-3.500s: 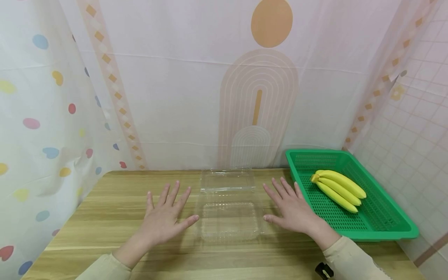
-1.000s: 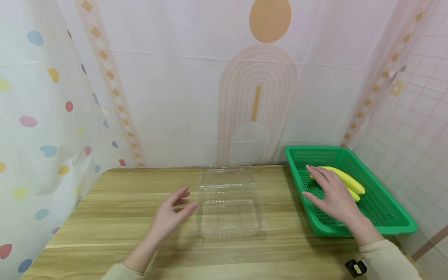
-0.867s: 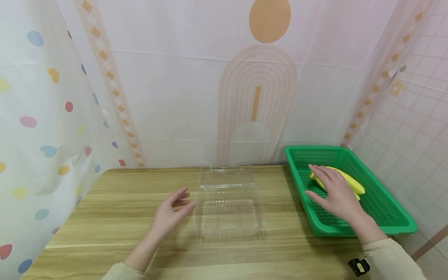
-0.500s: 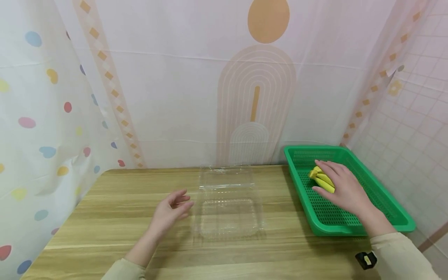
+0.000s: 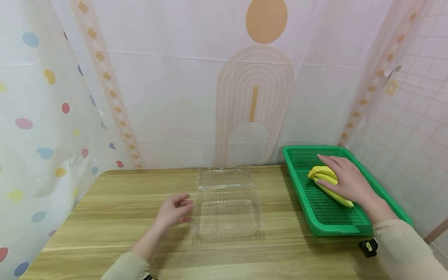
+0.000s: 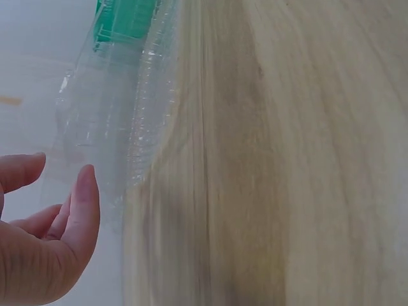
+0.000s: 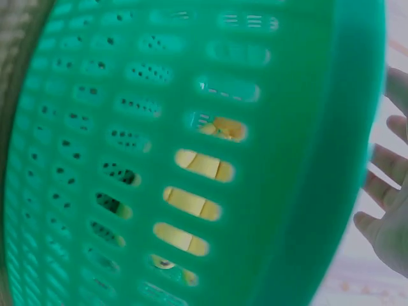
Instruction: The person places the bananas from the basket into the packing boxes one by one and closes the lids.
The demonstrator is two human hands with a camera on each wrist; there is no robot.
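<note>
A bunch of yellow bananas [image 5: 336, 196] lies in the green plastic basket [image 5: 303, 206] on the right. Over its right part is my right hand [image 5: 351, 182], hiding some of the fruit. In the right wrist view the right hand [image 7: 392, 233] shows beyond the basket's rim, fingers spread and apart; yellow fruit [image 7: 191, 203] shows through the slots. My left hand [image 5: 170, 212] is just left of a clear plastic clamshell box [image 5: 227, 217], whose lid stands back. Fingers and thumb of the left hand [image 6: 51, 248] are loosely bent, holding nothing.
Both the box and the basket rest on a wood-grain table [image 5: 115, 217]. A patterned curtain [image 5: 175, 97] hangs behind the table, with more cloth at the left and right sides. A black wrist strap [image 5: 368, 247] is on the right sleeve.
From beside the clamshell box, my right hand has moved right to above the bananas, sliding further right over them. My left hand's spread fingers have drawn into a loose curve. Box and basket stay put.
</note>
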